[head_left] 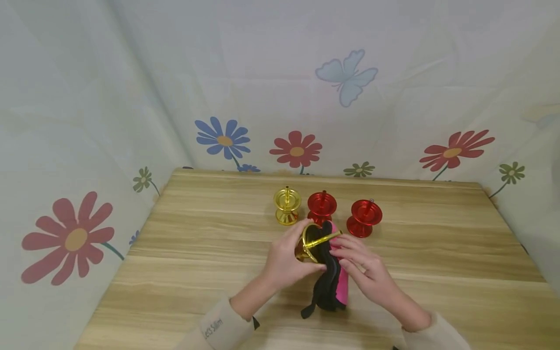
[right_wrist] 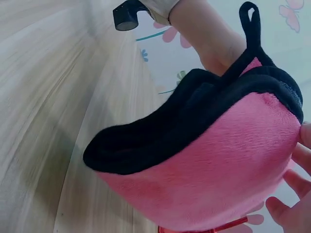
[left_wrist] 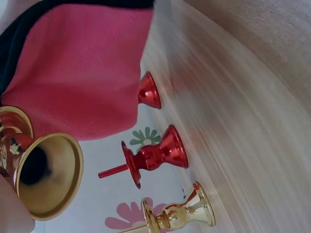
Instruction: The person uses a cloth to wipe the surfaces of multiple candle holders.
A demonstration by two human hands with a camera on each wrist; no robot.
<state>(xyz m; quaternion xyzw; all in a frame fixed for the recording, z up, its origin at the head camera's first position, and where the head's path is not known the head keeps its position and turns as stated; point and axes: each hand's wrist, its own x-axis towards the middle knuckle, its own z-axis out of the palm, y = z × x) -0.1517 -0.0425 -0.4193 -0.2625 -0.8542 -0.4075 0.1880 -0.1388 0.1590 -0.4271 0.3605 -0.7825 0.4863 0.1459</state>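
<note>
My left hand (head_left: 282,265) grips a gold candle holder (left_wrist: 65,182) by its lower part. It is tipped on its side, its thin spike pointing to the right, and its hollow base faces the left wrist camera. A pink cloth with black edging (right_wrist: 209,160) hangs folded against the dish and below the spike. On the cloth's pink side, the bent fingers of my right hand (head_left: 372,274) hold it near the spike's tip. The black hanging loop (right_wrist: 251,29) of the cloth dangles at its near end.
Behind the hands stand a gold candle holder (head_left: 287,204), a red candle holder (head_left: 322,203) and another red one (head_left: 364,218) at the right, all upright on the wooden table (head_left: 197,243). A flower-printed curtain (head_left: 262,73) hangs past the table's far edge.
</note>
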